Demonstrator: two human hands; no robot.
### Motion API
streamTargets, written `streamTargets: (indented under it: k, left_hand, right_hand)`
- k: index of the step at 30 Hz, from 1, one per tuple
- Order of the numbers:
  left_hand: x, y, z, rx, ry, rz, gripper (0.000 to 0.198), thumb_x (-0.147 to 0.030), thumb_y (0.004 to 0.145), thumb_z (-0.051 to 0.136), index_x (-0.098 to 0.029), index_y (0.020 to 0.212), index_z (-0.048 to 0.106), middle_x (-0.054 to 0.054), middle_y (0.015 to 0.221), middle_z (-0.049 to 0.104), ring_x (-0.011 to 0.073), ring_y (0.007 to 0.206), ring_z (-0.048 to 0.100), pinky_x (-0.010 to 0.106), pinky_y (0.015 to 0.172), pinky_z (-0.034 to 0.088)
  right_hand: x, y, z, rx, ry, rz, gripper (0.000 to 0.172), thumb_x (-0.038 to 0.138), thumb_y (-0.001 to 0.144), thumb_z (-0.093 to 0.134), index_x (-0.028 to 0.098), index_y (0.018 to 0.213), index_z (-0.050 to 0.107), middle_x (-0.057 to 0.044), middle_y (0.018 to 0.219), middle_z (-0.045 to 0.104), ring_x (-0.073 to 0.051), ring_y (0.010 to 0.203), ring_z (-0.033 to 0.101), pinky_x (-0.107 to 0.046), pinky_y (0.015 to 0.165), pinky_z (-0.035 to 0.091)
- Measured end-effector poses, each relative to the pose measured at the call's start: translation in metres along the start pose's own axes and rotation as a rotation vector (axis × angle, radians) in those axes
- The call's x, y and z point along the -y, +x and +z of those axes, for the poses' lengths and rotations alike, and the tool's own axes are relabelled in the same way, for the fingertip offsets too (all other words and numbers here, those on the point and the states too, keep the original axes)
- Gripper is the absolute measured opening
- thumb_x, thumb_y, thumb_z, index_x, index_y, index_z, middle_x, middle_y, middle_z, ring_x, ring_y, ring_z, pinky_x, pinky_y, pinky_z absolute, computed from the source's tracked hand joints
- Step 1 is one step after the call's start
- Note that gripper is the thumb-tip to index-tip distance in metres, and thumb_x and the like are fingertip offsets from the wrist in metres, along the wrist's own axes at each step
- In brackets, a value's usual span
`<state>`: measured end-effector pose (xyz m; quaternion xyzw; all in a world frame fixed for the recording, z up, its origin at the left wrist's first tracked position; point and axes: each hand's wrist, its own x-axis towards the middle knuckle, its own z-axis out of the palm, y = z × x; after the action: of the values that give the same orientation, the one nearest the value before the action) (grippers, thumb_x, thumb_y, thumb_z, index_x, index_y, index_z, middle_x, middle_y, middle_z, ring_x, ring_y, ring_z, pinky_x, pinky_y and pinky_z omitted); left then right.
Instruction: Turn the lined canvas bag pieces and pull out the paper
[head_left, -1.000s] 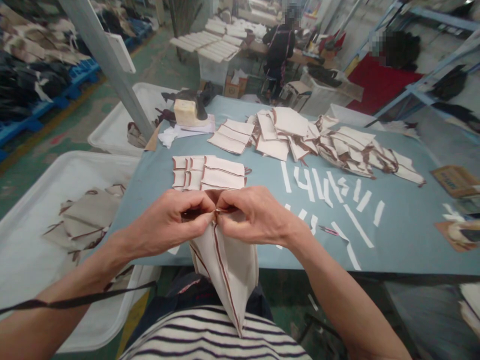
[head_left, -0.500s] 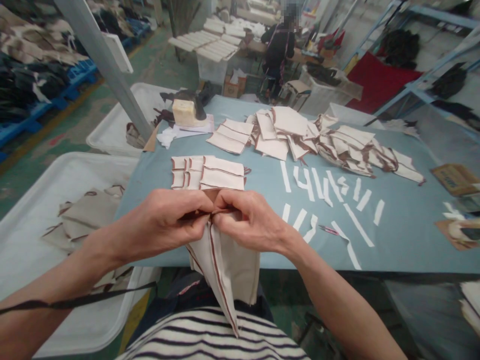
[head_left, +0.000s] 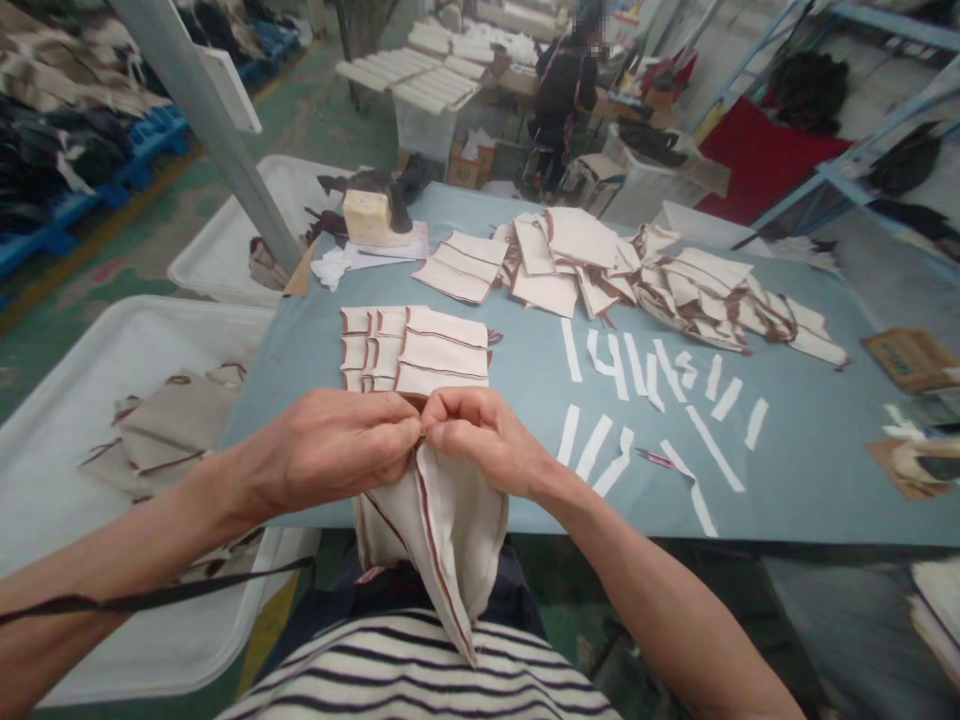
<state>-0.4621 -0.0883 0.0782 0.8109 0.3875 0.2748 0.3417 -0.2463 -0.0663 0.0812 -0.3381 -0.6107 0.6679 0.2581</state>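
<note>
A cream fabric piece with brown edging hangs from my two hands over the table's near edge, its pointed lower end against the striped shirt. My left hand pinches its upper edge. Right beside it, my right hand is closed on the same edge, with the fingertips of both hands nearly meeting. What lies between the fingertips is hidden. Just beyond my hands, a stack of similar cream pieces lies on the blue-grey table.
A loose heap of cream pieces covers the table's far side. White strips and small pink-handled snips lie to the right. White tubs holding fabric stand at the left, near a slanting metal post. A person works farther back.
My hands have shifted slightly, the left fingers now flatter and closer against the edge. The hanging fabric has swung a little left and bulges more. More of the stack shows beyond my hands.
</note>
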Motion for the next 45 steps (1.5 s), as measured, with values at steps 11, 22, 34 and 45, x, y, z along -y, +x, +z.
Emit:
streamTargets:
  k: [11, 22, 34, 45]
  left_hand:
    - [-0.010, 0.003, -0.005, -0.067, 0.084, 0.177, 0.009, -0.013, 0.088, 0.060, -0.020, 0.090, 0.066, -0.005, 0.072, 0.068, 0.0095, 0.059, 0.060, 0.019, 0.058, 0.044]
    - [-0.026, 0.015, -0.013, 0.058, 0.128, 0.178, 0.018, -0.010, 0.092, 0.051, -0.020, 0.083, 0.062, -0.005, 0.070, 0.063, 0.0109, 0.061, 0.057, 0.022, 0.060, 0.040]
    - [-0.019, 0.024, -0.018, 0.214, 0.066, 0.179, 0.026, -0.021, 0.106, 0.052, -0.020, 0.081, 0.060, -0.005, 0.068, 0.058, 0.0116, 0.061, 0.053, 0.023, 0.059, 0.037]
    - [-0.029, 0.015, -0.003, 0.058, -0.323, 0.108, 0.026, -0.012, 0.098, 0.061, -0.019, 0.074, 0.059, -0.009, 0.064, 0.049, 0.0062, 0.054, 0.043, 0.016, 0.050, 0.033]
  right_hand:
    - [0.010, -0.018, -0.001, -0.193, -0.659, -0.486, 0.005, 0.018, 0.076, 0.053, 0.022, 0.073, 0.053, 0.006, 0.064, 0.054, -0.010, 0.056, 0.043, -0.025, 0.057, 0.032]
    - [0.008, -0.022, -0.007, -0.219, -0.847, -0.637, 0.011, 0.015, 0.081, 0.051, 0.022, 0.073, 0.055, 0.003, 0.064, 0.061, -0.012, 0.057, 0.051, -0.026, 0.057, 0.035]
    - [0.014, -0.030, -0.009, -0.207, -1.025, -0.614, 0.015, 0.015, 0.089, 0.051, 0.019, 0.081, 0.063, 0.000, 0.069, 0.067, -0.013, 0.062, 0.057, -0.028, 0.063, 0.040]
    - [-0.006, -0.013, -0.014, 0.125, 0.164, -0.144, 0.032, 0.039, 0.084, 0.082, 0.019, 0.074, 0.058, 0.008, 0.063, 0.047, -0.007, 0.054, 0.034, -0.020, 0.049, 0.030]
